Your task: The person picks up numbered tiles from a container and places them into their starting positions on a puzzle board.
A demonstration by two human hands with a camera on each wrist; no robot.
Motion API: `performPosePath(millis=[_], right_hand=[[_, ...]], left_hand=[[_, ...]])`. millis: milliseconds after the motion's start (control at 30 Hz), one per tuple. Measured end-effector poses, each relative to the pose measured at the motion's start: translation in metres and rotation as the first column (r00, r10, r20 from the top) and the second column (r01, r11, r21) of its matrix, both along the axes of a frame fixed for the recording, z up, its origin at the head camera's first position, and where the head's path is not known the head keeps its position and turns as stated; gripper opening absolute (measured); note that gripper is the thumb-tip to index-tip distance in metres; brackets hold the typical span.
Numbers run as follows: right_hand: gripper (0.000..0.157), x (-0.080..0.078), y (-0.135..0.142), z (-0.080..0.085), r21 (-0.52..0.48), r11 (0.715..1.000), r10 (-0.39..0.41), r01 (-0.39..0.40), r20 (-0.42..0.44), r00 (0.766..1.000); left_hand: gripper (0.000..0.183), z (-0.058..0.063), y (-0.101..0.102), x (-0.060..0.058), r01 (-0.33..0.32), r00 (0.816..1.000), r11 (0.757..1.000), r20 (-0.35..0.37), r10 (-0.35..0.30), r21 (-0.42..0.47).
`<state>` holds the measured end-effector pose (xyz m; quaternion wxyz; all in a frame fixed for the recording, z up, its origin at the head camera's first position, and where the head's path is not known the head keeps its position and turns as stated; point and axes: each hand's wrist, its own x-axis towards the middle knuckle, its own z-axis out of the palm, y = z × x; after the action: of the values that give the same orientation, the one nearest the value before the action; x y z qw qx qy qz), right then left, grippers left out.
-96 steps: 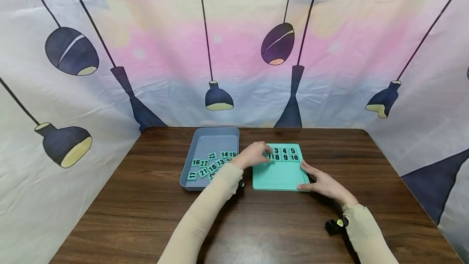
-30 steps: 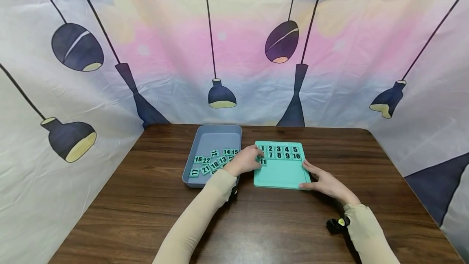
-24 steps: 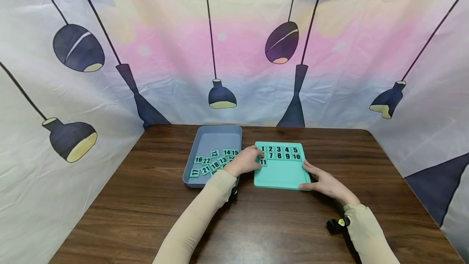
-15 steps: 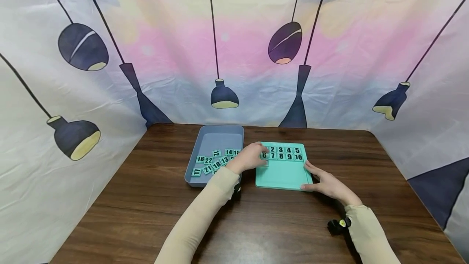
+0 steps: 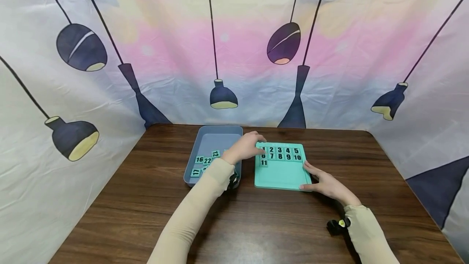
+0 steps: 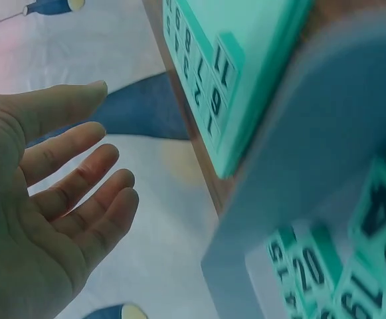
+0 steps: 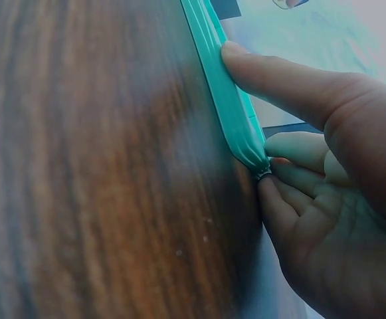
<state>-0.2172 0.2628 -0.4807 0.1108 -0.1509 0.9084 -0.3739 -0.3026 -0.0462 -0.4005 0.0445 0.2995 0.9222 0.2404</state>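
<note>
A turquoise number board (image 5: 280, 177) lies on the table. Two full rows of tiles run 1 to 10, and the number 11 tile (image 5: 264, 163) sits at the left of the third row. My left hand (image 5: 244, 146) hovers at the board's upper left corner, its fingers loosely bent and apart; the left wrist view shows nothing in the hand (image 6: 60, 179). At the board's lower right, my right hand (image 5: 326, 182) holds the corner, thumb (image 7: 272, 76) along one edge and fingers against the adjoining side.
Left of the board stands a blue-grey tray (image 5: 220, 129) with several loose number tiles, such as the 16 tile (image 5: 199, 159) and 22 tile (image 5: 207, 161). My left forearm hides some of them. A printed lamp-pattern cloth (image 5: 234, 52) hangs behind the wooden table (image 5: 256, 231).
The number 11 tile went from over the second row to the third row's left end. My left hand has come off it, rising up and left. My right hand stays at the corner.
</note>
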Motion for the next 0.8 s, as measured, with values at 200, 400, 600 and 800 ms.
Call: performPosePath(millis=[200, 400, 600, 800], right_hand=[[0.097, 0.0, 0.001, -0.001, -0.022, 1.0, -0.005, 0.005, 0.013, 1.0], [0.098, -0.001, 0.001, -0.002, -0.016, 1.0, -0.003, 0.004, 0.013, 1.0], [0.098, -0.001, 0.002, -0.002, -0.022, 1.0, -0.003, 0.003, 0.014, 1.0], [0.098, -0.001, 0.003, -0.003, -0.031, 1.0, 0.0, 0.001, 0.008, 1.0]], left_hand=[[0.04, 0.009, -0.027, -0.006, -0.049, 0.999, 0.999, 0.004, 0.049, -0.021], [0.042, 0.021, -0.058, -0.013, -0.1, 0.995, 0.993, -0.011, 0.1, -0.056], [0.043, 0.032, -0.083, -0.02, -0.094, 0.995, 0.991, -0.025, 0.091, -0.097], [0.042, 0.03, -0.097, -0.026, -0.09, 0.996, 0.988, 0.003, 0.091, -0.125]])
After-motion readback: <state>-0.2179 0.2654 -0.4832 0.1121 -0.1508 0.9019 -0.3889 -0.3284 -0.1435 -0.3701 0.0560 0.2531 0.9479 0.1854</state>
